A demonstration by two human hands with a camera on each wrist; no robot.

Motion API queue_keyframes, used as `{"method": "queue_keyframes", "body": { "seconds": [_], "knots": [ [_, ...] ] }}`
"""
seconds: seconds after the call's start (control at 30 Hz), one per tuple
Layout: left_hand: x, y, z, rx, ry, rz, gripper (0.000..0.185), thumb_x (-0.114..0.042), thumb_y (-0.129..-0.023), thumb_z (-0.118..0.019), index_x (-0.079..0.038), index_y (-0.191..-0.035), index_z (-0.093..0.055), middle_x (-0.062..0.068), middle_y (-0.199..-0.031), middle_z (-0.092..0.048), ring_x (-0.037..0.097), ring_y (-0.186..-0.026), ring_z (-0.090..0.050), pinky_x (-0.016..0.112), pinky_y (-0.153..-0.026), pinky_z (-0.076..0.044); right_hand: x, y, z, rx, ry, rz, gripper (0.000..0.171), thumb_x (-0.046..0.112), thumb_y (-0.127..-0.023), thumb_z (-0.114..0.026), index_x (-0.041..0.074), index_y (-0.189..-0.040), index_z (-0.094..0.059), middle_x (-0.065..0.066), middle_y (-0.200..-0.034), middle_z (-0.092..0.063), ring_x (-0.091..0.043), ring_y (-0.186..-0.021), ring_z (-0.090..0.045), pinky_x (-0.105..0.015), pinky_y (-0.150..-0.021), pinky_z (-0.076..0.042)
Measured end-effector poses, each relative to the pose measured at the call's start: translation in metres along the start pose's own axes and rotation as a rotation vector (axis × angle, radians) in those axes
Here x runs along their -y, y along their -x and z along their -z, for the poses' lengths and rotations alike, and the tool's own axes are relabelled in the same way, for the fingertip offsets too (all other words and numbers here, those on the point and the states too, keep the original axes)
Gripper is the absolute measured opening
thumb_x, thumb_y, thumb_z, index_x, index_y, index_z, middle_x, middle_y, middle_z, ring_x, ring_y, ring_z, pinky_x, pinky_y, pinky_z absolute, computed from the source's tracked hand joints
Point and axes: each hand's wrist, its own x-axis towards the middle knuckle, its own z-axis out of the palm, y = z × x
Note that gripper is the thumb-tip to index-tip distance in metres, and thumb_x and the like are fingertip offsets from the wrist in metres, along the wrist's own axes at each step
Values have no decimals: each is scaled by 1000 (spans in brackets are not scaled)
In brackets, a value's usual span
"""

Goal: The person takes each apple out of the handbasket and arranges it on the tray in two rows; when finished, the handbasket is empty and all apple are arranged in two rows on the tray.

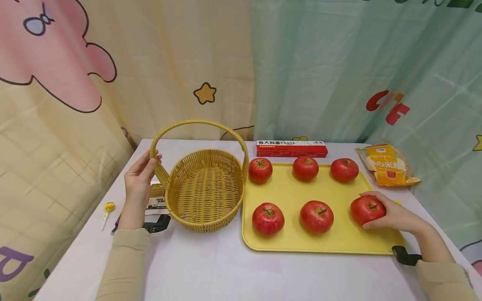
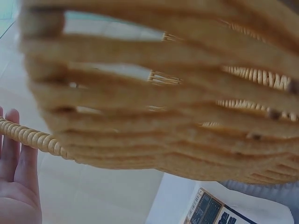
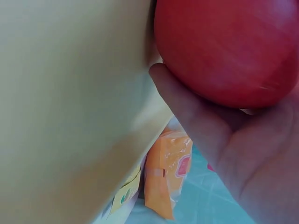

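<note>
Staged tabletop set, likely recording studio: cartoon-print curtains (image 1: pixel 150 62) as backdrop, white table (image 1: pixel 211 267) with groceries.

A red apple (image 1: pixel 367 209) sits upright at the yellow tray's (image 1: pixel 339 244) near right corner, beside an empty wicker basket (image 1: pixel 205 190).
</note>
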Motion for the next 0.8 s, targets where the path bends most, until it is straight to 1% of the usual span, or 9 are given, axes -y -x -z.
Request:
{"method": "queue_keyframes", "body": {
  "seconds": [0.2, 0.3, 0.43, 0.53, 0.63, 0.8],
  "knots": [
    [-1, 0, -1, 5, -8, 2, 34, 0, -85, -64, 0, -120, -62, 8, -107, -69, 19, -97, -66, 28, -90, -49, 4, 1, -1, 27, -27, -18, 87, 24, -75, -79, 3, -139, -25, -27, -125, -41, -43, -108, -42, -48, -75, -54],
    [-2, 1, 0, 29, 6, 0, 33, 2, -86, -62, 0, -119, -63, 8, -108, -69, 19, -98, -66, 28, -90, -49, 6, 2, 0, 45, -25, -33, 87, 26, -76, -78, 2, -140, -23, -28, -126, -40, -43, -108, -41, -48, -76, -53],
    [-4, 1, 1, 96, 14, -7, 32, 6, -89, -57, 0, -119, -63, 8, -108, -68, 19, -100, -65, 28, -91, -48, 11, 3, 2, 56, 47, -72, 83, 34, -82, -71, 0, -141, -23, -31, -126, -39, -45, -108, -41, -52, -79, -51],
    [-7, 1, 2, 125, -9, -13, 32, 8, -89, -56, -1, -118, -64, 7, -108, -69, 19, -100, -65, 27, -90, -49, 18, 2, 3, 26, 132, -77, 78, 41, -87, -64, -5, -139, -27, -35, -127, -39, -47, -108, -42, -58, -81, -48],
    [-10, 0, 2, 116, -63, -11, 30, 7, -88, -58, -2, -116, -65, 5, -105, -70, 17, -98, -66, 25, -87, -50, 27, 0, 3, -25, 195, -65, 77, 46, -89, -60, -8, -136, -33, -36, -127, -40, -48, -108, -41, -62, -82, -46],
    [-18, 4, 1, 43, -189, 9, 29, 4, -85, -64, -2, -113, -67, 1, -98, -71, 11, -91, -67, 22, -82, -52, 46, -4, 2, -89, 231, -16, 73, 49, -90, -57, -5, -135, -38, -33, -131, -40, -49, -114, -38, -67, -86, -41]
  ]
}}
